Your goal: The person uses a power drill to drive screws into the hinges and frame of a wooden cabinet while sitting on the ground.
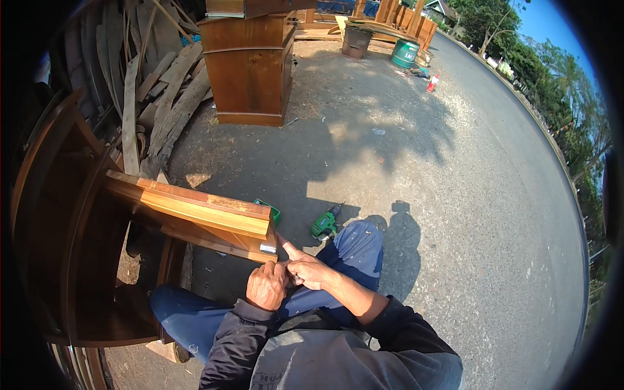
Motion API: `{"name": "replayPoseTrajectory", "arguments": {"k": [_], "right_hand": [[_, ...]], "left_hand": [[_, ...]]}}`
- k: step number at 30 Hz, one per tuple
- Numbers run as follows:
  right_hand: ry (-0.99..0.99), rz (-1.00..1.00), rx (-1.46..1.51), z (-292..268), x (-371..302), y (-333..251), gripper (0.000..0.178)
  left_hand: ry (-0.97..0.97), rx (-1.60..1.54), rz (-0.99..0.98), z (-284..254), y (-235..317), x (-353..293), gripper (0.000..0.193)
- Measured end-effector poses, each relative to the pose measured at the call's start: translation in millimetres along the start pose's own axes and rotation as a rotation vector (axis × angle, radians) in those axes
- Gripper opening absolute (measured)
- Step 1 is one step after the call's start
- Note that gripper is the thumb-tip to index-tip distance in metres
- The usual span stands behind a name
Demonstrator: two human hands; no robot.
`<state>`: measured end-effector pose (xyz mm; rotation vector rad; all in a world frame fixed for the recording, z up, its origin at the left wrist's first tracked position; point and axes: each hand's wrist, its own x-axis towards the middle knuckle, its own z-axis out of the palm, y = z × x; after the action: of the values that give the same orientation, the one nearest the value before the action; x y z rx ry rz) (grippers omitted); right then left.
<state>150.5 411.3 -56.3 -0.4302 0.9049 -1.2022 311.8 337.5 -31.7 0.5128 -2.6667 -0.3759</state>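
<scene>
I sit beside a brown wooden furniture piece (188,211) that lies on its side, its board end reaching toward my lap. At the lower corner of that end, my left hand (266,286) is closed in a fist, knuckles up. My right hand (311,272) meets it there, fingers curled, with one finger stretched along the board's end. A small dark bit shows between the hands, too hidden to name. Just above them, a small silvery metal fitting (268,248) sits on the board end. A green power drill (324,224) lies on the ground beyond my knee.
A green open case (270,211) is behind the board end. A tall wooden cabinet (244,71) stands ahead, beside piled scrap planks (172,97). Farther off are a dark bucket (357,42), a green drum (405,53) and a red bottle (433,82). A road (507,195) runs along the right.
</scene>
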Motion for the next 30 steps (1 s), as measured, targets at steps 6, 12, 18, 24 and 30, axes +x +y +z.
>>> {"name": "replayPoseTrajectory", "arguments": {"k": [6, 12, 18, 24, 30], "right_hand": [[0.203, -0.145, -0.507, -16, 2, -24, 0.056], [0.357, -0.363, -0.963, -4, 18, -27, 0.025], [0.35, -0.271, -0.658, -2, 14, -8, 0.022], [0.363, -0.336, -0.547, 23, 15, -7, 0.023], [0.411, -0.313, -0.565, 18, 15, -4, 0.02]], "left_hand": [[0.177, -0.466, -0.341, -4, -10, -7, 0.011], [0.228, -0.59, -0.584, -13, -12, -10, 0.016], [0.27, -0.731, -0.647, -4, -17, -21, 0.02], [0.326, -0.721, -0.636, -9, -19, -15, 0.02], [0.41, -0.689, -0.584, -4, -21, -7, 0.019]]}}
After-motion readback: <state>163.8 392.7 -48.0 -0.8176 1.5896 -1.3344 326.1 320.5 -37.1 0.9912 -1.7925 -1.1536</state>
